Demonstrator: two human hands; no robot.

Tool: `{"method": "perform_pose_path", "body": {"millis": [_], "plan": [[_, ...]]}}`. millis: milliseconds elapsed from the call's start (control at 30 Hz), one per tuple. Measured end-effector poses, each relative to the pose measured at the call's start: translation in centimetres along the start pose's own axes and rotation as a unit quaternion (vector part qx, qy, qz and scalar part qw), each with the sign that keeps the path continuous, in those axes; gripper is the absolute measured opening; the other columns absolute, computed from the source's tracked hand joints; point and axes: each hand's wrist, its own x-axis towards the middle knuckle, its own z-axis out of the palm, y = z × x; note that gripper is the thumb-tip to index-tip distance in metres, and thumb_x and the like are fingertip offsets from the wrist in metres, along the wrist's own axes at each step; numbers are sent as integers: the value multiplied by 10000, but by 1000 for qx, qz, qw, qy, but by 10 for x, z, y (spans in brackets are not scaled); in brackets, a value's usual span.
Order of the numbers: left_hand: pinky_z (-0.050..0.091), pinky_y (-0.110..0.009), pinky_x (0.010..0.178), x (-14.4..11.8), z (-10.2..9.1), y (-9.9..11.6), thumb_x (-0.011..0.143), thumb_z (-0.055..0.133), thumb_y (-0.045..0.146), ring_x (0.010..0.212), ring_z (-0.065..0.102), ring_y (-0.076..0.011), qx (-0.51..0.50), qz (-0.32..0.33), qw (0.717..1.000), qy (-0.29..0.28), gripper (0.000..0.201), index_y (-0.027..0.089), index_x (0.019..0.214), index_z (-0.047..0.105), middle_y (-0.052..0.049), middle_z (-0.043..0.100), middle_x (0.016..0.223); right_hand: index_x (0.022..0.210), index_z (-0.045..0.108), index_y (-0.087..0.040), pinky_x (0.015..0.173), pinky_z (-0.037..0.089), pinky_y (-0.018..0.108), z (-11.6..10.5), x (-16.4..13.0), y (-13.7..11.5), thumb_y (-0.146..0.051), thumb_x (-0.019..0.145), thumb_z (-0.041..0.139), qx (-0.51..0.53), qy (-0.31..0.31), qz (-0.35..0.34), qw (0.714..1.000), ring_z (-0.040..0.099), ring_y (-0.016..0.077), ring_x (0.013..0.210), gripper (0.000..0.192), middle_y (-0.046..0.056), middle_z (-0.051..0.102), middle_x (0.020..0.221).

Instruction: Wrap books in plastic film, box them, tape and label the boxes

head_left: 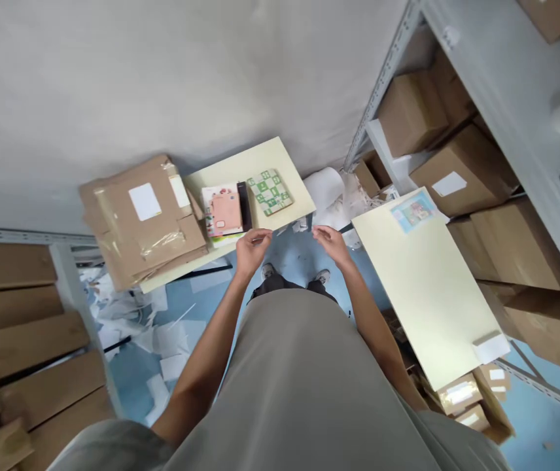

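Near the front edge of the back table, my left hand (253, 252) has its fingers curled into a pinch. Across a gap from it, my right hand (332, 244) is also pinched, over the space between two tables. Whatever thin thing the fingertips may hold is too small to make out. Closest to my left hand lie a pink box (226, 214), a dark flat item (245, 206) and a green-and-white checkered notebook (269, 192). None of these is in either hand.
Flattened cardboard boxes (150, 216) are stacked on the back table (233, 163). A blue picture packet (413, 210) lies on the right table (427, 281). Shelves of cartons (466, 170) stand right, more cartons (29, 340) left. Paper scraps (162, 340) litter the floor.
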Motion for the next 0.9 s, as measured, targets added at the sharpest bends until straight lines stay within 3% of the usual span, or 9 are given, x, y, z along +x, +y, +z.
{"method": "perform_pose_path", "body": {"millis": [133,267,400,500,567,667,800,900], "plan": [[684,-427,995,12,-77,-41,860,748,446,1064,809,-295,-5,-36,998,50,268,231,963,871,-97,881,1071,1031,859,-261,1078,673,459,84,18,-4,-555,820,930,-21,-51,15,998,840,260,1078,369,62,885,1074],[658,-496,1094,20,-170,-99,873,692,378,1090,819,-315,28,-58,995,74,312,213,1076,861,-119,871,1125,1024,860,-250,925,699,385,192,37,0,-496,826,957,-25,-115,51,992,830,214,942,330,44,883,1018],[494,-617,1337,28,-247,-153,815,778,261,1501,675,-424,157,-17,983,95,525,210,1336,818,-196,750,1539,1000,834,-230,895,689,341,298,48,15,-449,869,944,-58,-174,116,976,815,188,925,277,35,866,991],[339,-647,1440,37,-279,-178,795,812,196,1727,439,-458,262,-20,964,49,752,174,1542,719,-222,567,1777,923,768,-224,864,672,307,359,51,27,-381,891,904,-121,-161,160,966,778,175,895,211,-3,799,872],[320,-643,1445,42,-290,-187,841,790,190,1759,382,-459,309,-19,951,1,803,145,1631,652,-234,508,1826,892,732,-225,801,652,291,387,52,32,-362,893,887,-146,-148,170,963,748,176,835,207,-12,751,806],[324,-639,1435,43,-298,-195,905,741,179,1747,399,-458,334,-3,942,-31,783,137,1676,613,-246,503,1825,856,693,-229,690,600,286,411,54,34,-371,876,900,-172,-132,173,961,678,167,683,251,-20,687,729],[323,-676,1418,39,-305,-193,926,755,200,1728,408,-499,329,23,943,-42,770,129,1680,617,-274,498,1816,761,652,-235,634,514,270,422,52,26,-327,889,858,-190,-126,152,962,589,145,582,259,-50,599,644],[360,-684,1390,38,-318,-184,901,767,199,1677,468,-514,313,44,949,-4,814,117,1696,613,-301,533,1765,743,656,-236,640,491,258,425,43,9,-325,916,799,-180,-146,128,964,602,139,597,242,-57,598,640]]}}
